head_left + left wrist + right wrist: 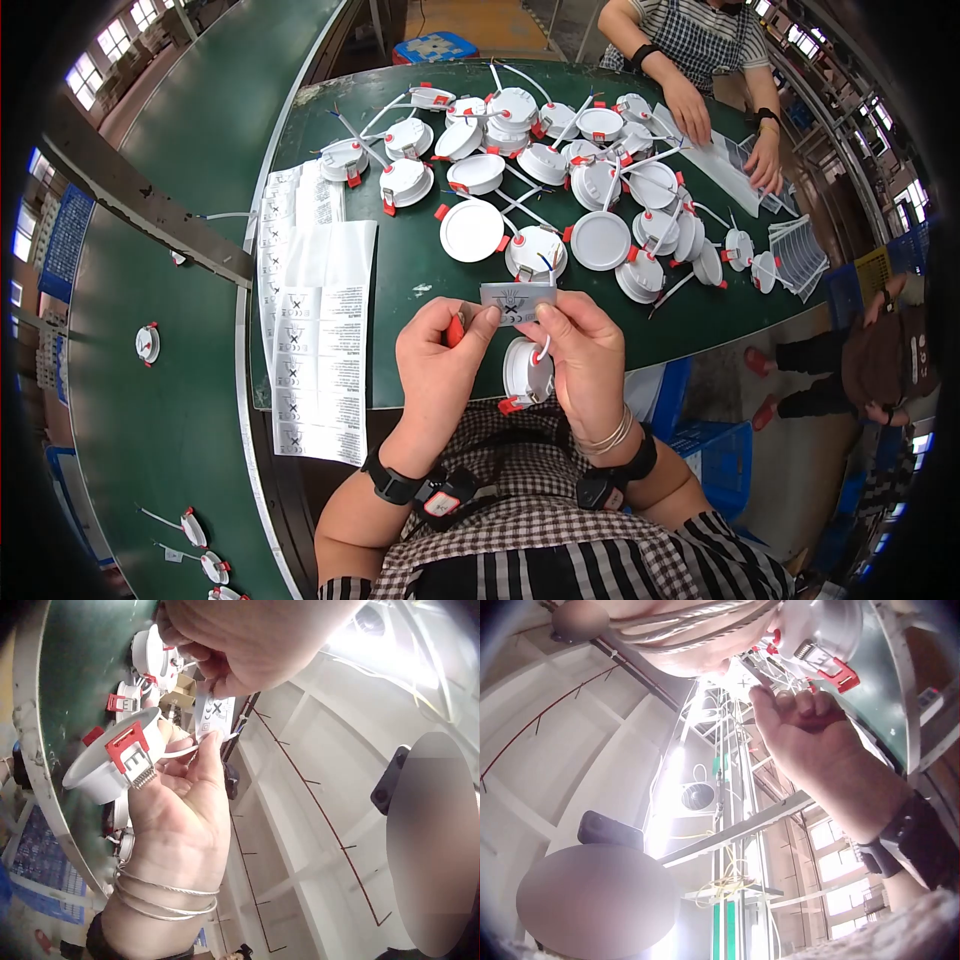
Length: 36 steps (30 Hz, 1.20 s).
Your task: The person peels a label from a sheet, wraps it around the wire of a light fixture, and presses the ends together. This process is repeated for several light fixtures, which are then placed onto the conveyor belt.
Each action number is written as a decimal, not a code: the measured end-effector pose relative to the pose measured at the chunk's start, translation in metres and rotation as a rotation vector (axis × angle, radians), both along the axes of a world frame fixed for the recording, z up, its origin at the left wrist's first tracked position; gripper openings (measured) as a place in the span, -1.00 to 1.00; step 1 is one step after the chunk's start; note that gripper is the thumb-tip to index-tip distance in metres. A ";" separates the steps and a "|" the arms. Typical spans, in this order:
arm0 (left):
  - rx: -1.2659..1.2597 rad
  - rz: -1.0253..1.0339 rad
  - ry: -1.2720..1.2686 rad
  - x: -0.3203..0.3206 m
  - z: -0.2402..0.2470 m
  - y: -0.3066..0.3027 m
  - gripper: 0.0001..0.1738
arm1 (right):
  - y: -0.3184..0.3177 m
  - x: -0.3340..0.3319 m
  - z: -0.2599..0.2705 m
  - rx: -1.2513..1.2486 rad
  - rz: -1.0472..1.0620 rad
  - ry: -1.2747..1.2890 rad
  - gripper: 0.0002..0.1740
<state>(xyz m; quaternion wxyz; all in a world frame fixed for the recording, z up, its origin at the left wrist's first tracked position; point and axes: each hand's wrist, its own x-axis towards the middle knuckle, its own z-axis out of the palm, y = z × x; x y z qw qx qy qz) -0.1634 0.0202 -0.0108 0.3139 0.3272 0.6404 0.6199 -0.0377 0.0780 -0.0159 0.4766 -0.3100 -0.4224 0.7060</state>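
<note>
Between both hands, in the head view, is a small silvery label [517, 303] printed with a crossed-out bin and CE mark. My left hand [437, 352] pinches its left end between thumb and finger; something red shows among the curled fingers, its kind unclear. My right hand [583, 350] pinches the label's right end, where the white cable of a round downlight [528, 372] meets it. That downlight hangs beside the right palm, its red-ended spring clip [129, 746] facing the left wrist camera. Bare coloured wire ends stick up past the label.
Many white downlights [472, 231] with cables and red clips crowd the green table [420, 380]. Sheets of printed labels [318, 370] lie at left. A conveyor belt [150, 430] carrying several downlights runs alongside. Across the table another person's hands [765, 160] handle clear label strips.
</note>
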 end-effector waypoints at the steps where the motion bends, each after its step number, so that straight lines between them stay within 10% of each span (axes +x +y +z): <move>1: 0.001 0.000 0.000 0.000 0.000 0.000 -0.85 | 0.000 0.000 0.000 0.001 0.000 0.000 -0.83; 36: -0.018 0.020 0.021 -0.003 0.003 -0.001 -0.81 | -0.001 -0.004 0.002 0.008 0.004 0.005 -0.82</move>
